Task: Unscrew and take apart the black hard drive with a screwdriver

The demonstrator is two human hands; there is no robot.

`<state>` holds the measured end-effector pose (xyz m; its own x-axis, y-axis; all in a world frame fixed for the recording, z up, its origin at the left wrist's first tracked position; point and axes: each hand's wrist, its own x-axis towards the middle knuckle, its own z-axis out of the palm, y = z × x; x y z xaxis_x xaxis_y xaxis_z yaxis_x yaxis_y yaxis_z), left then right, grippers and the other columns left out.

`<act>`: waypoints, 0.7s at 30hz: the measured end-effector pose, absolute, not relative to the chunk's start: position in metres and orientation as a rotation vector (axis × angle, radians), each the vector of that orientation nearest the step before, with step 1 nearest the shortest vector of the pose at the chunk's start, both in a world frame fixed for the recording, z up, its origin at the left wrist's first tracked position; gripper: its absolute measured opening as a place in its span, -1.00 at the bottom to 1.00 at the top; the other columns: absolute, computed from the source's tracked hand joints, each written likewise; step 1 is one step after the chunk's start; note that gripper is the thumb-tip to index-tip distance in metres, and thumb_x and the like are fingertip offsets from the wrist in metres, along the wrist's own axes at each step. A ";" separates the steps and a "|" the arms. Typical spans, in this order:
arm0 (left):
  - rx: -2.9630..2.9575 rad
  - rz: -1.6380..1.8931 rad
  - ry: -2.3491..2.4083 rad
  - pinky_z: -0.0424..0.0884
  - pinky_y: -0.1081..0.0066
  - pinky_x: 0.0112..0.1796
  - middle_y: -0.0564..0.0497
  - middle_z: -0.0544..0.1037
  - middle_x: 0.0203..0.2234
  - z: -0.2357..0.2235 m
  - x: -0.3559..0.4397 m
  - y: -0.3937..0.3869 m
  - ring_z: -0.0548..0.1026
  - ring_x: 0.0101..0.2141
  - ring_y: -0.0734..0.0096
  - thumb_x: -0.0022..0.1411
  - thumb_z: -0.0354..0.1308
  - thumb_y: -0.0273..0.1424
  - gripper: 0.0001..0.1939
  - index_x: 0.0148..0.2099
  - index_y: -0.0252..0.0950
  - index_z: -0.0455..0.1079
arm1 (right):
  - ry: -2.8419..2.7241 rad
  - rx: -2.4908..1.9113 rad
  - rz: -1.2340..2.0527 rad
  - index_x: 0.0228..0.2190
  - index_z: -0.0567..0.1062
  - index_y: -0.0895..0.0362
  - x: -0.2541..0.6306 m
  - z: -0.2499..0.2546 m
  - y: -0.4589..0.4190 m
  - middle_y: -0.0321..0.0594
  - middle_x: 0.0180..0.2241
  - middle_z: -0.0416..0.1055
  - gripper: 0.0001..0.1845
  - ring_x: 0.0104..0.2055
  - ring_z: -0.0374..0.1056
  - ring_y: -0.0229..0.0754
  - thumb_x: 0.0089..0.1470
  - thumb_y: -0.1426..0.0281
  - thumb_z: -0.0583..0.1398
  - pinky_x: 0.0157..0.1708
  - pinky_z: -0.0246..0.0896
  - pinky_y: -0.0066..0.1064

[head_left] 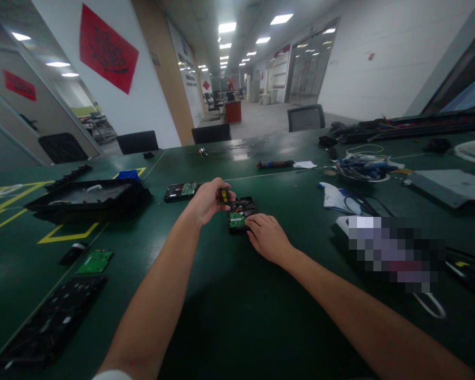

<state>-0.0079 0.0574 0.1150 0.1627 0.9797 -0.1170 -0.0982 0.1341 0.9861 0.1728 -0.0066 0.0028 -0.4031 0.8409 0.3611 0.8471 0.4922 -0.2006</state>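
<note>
A black hard drive [243, 207] with a green circuit board lies on the green table [229, 295] in front of me. My left hand [207, 200] is closed round a black and yellow screwdriver [225, 196], its tip down on the drive's top. Resting on the drive's near right corner is my right hand [267, 236], fingers curled and pressed on the green board. A second hard drive [181, 191] with a green board lies apart to the left.
A black open case [89, 198] sits at the left. A loose green board [95, 261] and a black panel [51, 322] lie near left. Cables [362, 166], a grey box [447, 186] and white parts fill the right. Chairs stand behind the table.
</note>
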 end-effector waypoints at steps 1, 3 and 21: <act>1.081 1.048 1.065 0.40 0.43 -0.52 -0.11 0.55 -0.48 0.115 -0.007 0.057 0.51 -0.44 0.30 0.07 0.18 -0.36 -0.88 -0.33 -0.31 0.43 | -2.329 -1.397 -0.017 0.04 0.56 0.20 0.173 0.003 -0.007 0.05 0.09 0.51 -0.68 0.15 0.37 0.09 0.34 0.47 0.13 0.11 0.27 -0.05; 1.084 1.069 1.067 0.44 0.41 -0.50 -0.10 0.54 -0.49 0.115 -0.006 0.058 0.51 -0.43 0.30 0.09 0.16 -0.38 -0.90 -0.36 -0.31 0.41 | -2.329 -1.397 -0.013 0.05 0.56 0.20 0.173 0.004 -0.007 0.06 0.09 0.51 -0.68 0.15 0.37 0.09 0.34 0.47 0.13 0.12 0.26 -0.04; 1.250 1.142 1.097 0.41 0.47 -0.53 -0.07 0.49 -0.45 0.108 -0.009 0.063 0.47 -0.41 0.35 0.11 0.15 -0.33 -0.82 -0.36 -0.34 0.49 | -2.322 -1.407 -0.014 0.07 0.56 0.21 0.173 0.002 -0.006 0.04 0.10 0.51 -0.67 0.16 0.37 0.08 0.34 0.46 0.14 0.12 0.26 -0.07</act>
<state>-0.0086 0.0630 0.1078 0.1181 0.9929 0.0120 -0.0283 -0.0087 0.9996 0.1728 -0.0063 0.0021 -0.3974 0.8447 0.3586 0.8488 0.4868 -0.2062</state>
